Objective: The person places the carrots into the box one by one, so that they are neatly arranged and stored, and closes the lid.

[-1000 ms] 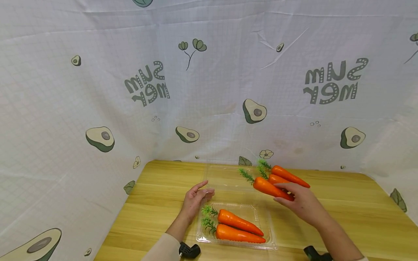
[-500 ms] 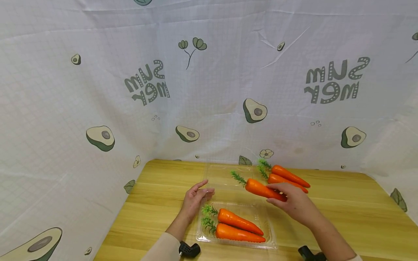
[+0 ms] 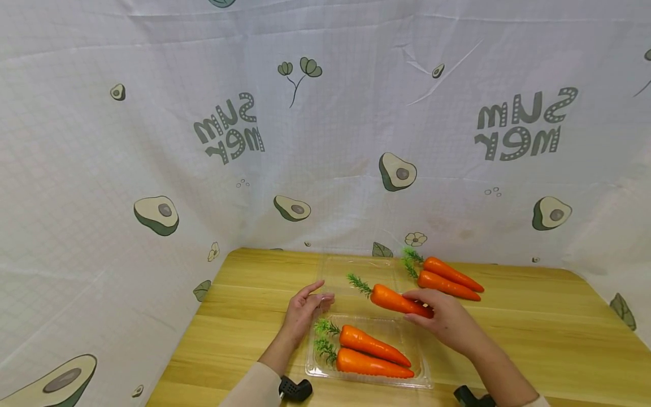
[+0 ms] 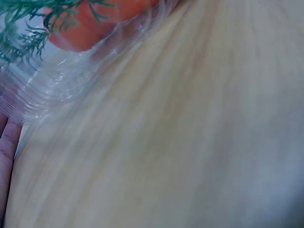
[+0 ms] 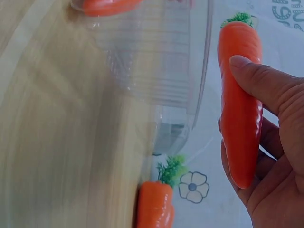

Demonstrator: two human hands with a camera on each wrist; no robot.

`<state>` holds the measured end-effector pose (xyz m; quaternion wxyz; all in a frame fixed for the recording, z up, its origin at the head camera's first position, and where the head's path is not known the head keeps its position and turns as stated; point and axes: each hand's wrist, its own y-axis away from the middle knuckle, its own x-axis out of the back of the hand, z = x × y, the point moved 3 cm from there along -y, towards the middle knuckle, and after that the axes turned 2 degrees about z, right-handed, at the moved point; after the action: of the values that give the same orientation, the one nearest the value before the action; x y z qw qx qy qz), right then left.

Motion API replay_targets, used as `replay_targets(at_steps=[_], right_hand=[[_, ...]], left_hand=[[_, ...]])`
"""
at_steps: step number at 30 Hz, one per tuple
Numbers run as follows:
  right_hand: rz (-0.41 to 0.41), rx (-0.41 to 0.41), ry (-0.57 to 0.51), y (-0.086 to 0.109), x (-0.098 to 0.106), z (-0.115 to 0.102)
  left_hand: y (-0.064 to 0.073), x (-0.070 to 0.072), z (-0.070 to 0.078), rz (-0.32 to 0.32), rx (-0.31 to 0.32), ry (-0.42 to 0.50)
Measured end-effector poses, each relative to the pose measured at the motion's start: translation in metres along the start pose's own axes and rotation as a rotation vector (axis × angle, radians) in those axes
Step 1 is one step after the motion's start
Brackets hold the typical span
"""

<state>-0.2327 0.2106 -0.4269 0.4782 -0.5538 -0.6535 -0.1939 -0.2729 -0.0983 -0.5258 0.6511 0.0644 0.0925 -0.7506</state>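
Pinched between the thumb and fingers of my right hand [image 3: 447, 321] is an orange carrot [image 3: 391, 298] with green feathery leaves, up over the back right part of a clear plastic container [image 3: 366, 382]. The right wrist view shows the thumb lying along this carrot [image 5: 241, 109], its tip pointing down. Two more carrots, an upper one [image 3: 373, 345] and a lower one [image 3: 371, 364], lie side by side in the container, leaves to the left. My left hand [image 3: 300, 314] rests at the container's back left corner, fingers extended; its fingertips show through the plastic.
The container's clear lid [image 3: 356, 274] is folded back flat toward the curtain. At the back right of the wooden table [image 3: 534, 328] lie two further carrots, one behind [image 3: 454, 273] and one in front [image 3: 447, 285]. A white printed curtain [image 3: 335, 141] hangs behind the table.
My right hand has carried its carrot left and slightly toward me, away from the two carrots at the back right. My left hand and the container have stayed put.
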Motion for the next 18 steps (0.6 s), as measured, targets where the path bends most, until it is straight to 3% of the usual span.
replay_targets(at_steps=[18], right_hand=[[-0.085, 0.112, -0.052, -0.004, -0.027, -0.023]], left_hand=[[0.001, 0.001, 0.001, -0.019, 0.005, 0.026]])
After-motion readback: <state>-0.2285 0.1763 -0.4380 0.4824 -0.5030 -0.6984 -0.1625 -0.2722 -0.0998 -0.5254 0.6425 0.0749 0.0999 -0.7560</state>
